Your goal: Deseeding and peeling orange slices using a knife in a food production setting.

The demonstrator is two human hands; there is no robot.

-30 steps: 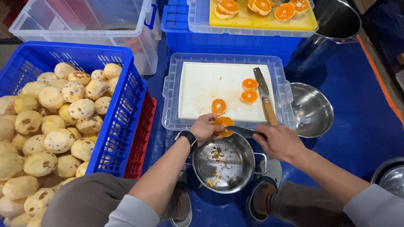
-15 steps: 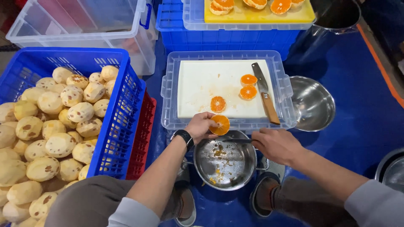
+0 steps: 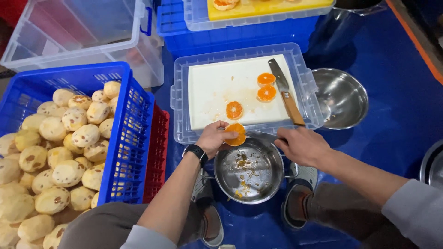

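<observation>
A big blue crate (image 3: 124, 138) heaped with pale peeled fruit (image 3: 55, 152) fills the left side, and beside it a clear tray (image 3: 180, 110) carries a white cutting board (image 3: 217, 87) with three orange halves (image 3: 234, 110) toward its right edge and a wooden-handled knife (image 3: 286, 92) along that edge. Below the tray's near edge sits a steel pot (image 3: 249, 170) flecked with pulp, an empty steel bowl (image 3: 341, 97) lying off the tray's right side. The left hand (image 3: 213, 137) pinches an orange half (image 3: 236, 134) over the pot's far rim, while the right hand (image 3: 302, 145) is curled at the pot's right rim, whether gripping it I cannot tell.
</observation>
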